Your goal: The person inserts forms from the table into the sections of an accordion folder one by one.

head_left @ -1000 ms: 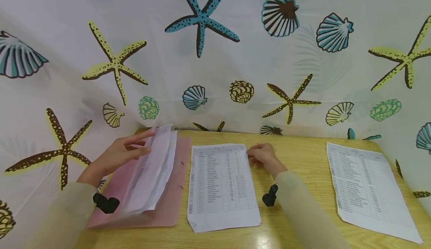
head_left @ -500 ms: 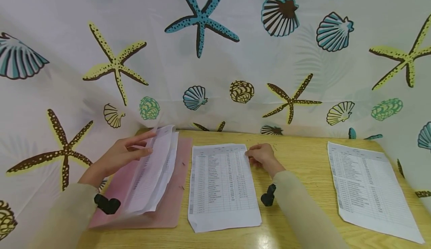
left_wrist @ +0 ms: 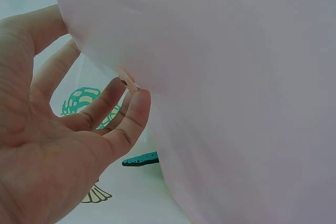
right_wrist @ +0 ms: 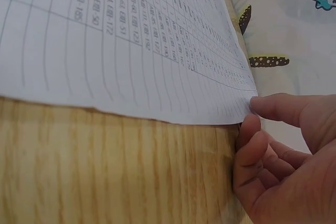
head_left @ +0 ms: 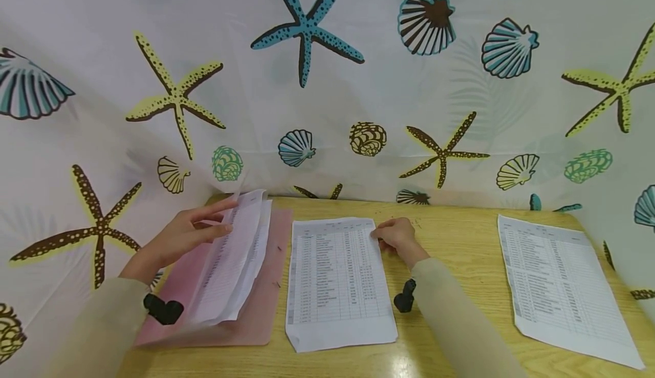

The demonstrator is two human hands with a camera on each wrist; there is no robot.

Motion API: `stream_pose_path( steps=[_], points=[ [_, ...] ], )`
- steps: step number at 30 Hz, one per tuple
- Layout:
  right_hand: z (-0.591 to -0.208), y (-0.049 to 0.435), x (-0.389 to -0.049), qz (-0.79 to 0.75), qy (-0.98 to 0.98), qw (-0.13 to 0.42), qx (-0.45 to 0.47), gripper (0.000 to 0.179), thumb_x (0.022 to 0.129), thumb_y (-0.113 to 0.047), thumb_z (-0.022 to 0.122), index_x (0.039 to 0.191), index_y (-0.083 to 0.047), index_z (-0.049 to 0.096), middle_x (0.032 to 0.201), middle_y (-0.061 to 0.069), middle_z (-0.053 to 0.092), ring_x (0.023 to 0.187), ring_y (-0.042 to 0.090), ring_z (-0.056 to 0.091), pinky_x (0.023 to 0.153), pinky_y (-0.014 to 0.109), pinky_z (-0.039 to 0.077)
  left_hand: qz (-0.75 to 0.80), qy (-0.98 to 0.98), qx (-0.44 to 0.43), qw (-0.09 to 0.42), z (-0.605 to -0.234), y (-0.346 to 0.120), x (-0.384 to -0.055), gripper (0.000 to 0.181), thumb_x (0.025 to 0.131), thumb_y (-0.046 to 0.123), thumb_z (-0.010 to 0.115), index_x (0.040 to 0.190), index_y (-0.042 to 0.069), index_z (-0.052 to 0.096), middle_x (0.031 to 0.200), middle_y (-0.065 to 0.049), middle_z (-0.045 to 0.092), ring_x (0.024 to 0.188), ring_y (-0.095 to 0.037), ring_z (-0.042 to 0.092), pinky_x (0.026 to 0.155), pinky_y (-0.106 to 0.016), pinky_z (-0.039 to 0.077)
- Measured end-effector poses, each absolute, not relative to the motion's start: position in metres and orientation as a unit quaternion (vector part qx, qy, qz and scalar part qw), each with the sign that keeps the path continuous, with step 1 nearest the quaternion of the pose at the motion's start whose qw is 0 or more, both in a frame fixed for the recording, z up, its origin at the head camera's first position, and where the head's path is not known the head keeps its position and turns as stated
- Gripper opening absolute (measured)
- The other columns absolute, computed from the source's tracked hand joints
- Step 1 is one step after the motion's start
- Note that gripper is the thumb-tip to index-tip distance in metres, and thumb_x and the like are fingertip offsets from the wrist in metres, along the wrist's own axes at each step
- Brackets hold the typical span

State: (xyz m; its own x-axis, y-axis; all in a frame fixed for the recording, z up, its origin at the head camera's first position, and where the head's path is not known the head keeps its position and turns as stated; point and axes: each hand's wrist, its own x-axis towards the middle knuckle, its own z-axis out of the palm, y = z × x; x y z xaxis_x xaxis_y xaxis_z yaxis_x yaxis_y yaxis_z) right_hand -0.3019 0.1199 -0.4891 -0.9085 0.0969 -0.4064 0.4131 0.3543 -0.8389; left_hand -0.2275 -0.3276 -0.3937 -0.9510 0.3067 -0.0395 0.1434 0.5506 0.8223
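At the left lies a pink folder (head_left: 278, 264) with printed sheets (head_left: 230, 264) raised at a slant above it. My left hand (head_left: 186, 236) holds these sheets by their upper left side, index finger reaching over and thumb below; up close, a pale pinkish surface (left_wrist: 226, 87) fills much of the left wrist view, fingertips at its edge. Flat beside the folder is a sheet of paper (head_left: 338, 275) printed with a table. Its top right corner is pinched between the thumb and finger of my right hand (head_left: 399, 236), and the right wrist view shows that corner (right_wrist: 244, 111) at the fingertips.
Another printed sheet (head_left: 563, 287) lies on the wooden table (head_left: 450, 230) at the far right. Behind the table hangs a white cloth (head_left: 358, 99) patterned with starfish and shells, which also closes in both sides.
My right hand has shifted very slightly left at the corner of the middle sheet. The left hand and the raised sheets hold almost still.
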Motion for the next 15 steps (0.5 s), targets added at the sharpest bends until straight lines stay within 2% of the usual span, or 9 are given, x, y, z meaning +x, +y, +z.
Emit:
stream_pose_path(
  steps=[9, 15],
  points=[
    [-0.4861, 0.1173, -0.301, -0.545, 0.811, 0.143, 0.154, 0.026, 0.091, -0.011, 0.078, 0.115, -0.001, 0.074, 0.071, 0.003, 0.066, 0.059, 0.013, 0.055, 0.053, 0.025, 0.046, 0.458, 0.876, 0.122, 0.092, -0.3906, -0.3276, -0.2256, 0.066, 0.104, 0.029, 0.067, 0.163, 0.018, 0.041, 0.161, -0.021, 0.042, 0.127, -0.041, 0.055, 0.091, -0.032, 0.058],
    [-0.4843, 0.1167, -0.3015, -0.548, 0.811, 0.142, 0.148, 0.025, 0.092, -0.012, 0.078, 0.114, -0.001, 0.074, 0.079, 0.004, 0.068, 0.067, 0.015, 0.059, 0.06, 0.027, 0.049, 0.454, 0.878, 0.123, 0.091, -0.3896, -0.3286, -0.225, 0.065, 0.104, 0.029, 0.067, 0.163, 0.02, 0.041, 0.161, -0.022, 0.042, 0.128, -0.041, 0.055, 0.09, -0.03, 0.058]
  ],
)
